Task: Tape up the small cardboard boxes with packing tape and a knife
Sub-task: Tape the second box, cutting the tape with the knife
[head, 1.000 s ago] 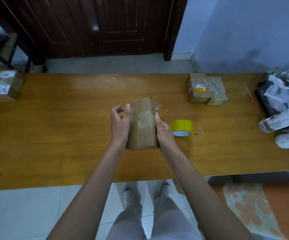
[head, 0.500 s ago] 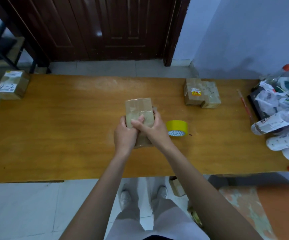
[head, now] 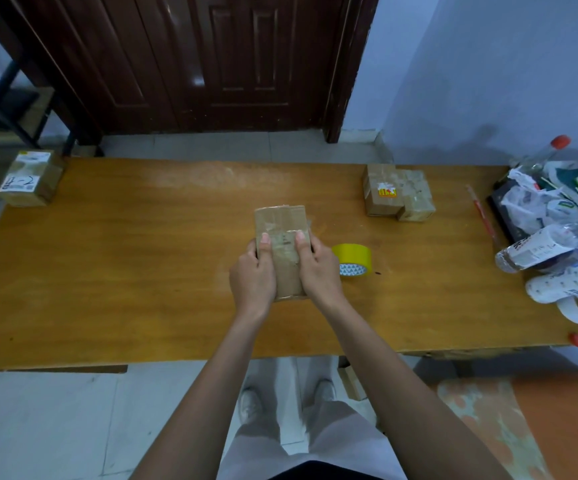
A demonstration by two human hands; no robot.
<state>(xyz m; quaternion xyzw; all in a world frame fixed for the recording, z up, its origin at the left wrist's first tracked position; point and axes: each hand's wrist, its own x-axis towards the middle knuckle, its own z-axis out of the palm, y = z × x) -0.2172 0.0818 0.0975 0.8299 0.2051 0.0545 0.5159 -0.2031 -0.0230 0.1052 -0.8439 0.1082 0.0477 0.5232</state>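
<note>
Dark wooden doors and a pale blue wall stand behind a long orange-brown desk that runs across the view from left to right. Near the middle of the desk, both hands hold one small cardboard box, a flat brown parcel with glossy tape across its upper face. The left hand grips the box's left edge, thumb laid flat on top and fingers curled under the side. The right hand grips the right edge the same way, thumb pressed on the taped top. Whether the box rests on the desk or is lifted just above it cannot be told.

Just to the right of the right hand lies a yellow roll of packing tape, on its side on the desk, with its patterned core facing the near edge. Farther back and to the right, two taped boxes sit touching each other, one bearing a red and yellow sticker. At the far left corner another box with a white label sits at the desk's edge. A thin red stick-like tool lies near the right end, beside a heap of plastic bottles and crumpled wrappers. Below the desk's near edge, the person's pale trousers and white shoes stand on a tiled floor.
</note>
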